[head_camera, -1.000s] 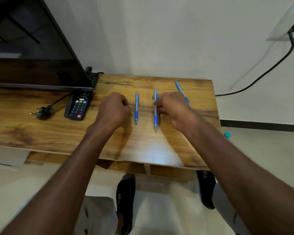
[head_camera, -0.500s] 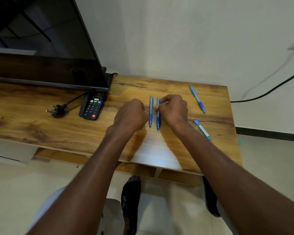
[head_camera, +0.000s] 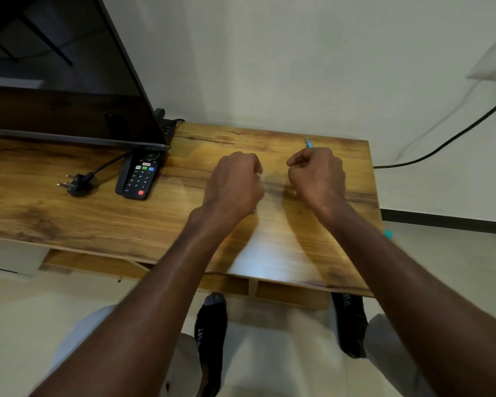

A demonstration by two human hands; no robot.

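My left hand (head_camera: 235, 181) is a closed fist on the wooden table (head_camera: 98, 222). A pale pen tip (head_camera: 254, 210) pokes out at its lower edge, so it grips blue pens that are otherwise hidden. My right hand (head_camera: 317, 176) lies curled to the right of it, a gap of bare wood between them. Another blue pen (head_camera: 308, 143) shows only its far end beyond the right knuckles; the rest is under the hand. Whether those fingers grip it is hidden.
A black remote (head_camera: 139, 177) lies left of my hands, beside a loose plug (head_camera: 76, 184) and its cord. A dark TV screen (head_camera: 69, 81) stands at the back left. A black cable (head_camera: 441, 144) runs along the wall on the right. A teal cap (head_camera: 387, 233) is on the floor.
The two pens that lay side by side between my hands are gone from the table, now inside my left fist. My right hand moved right, onto the third pen.
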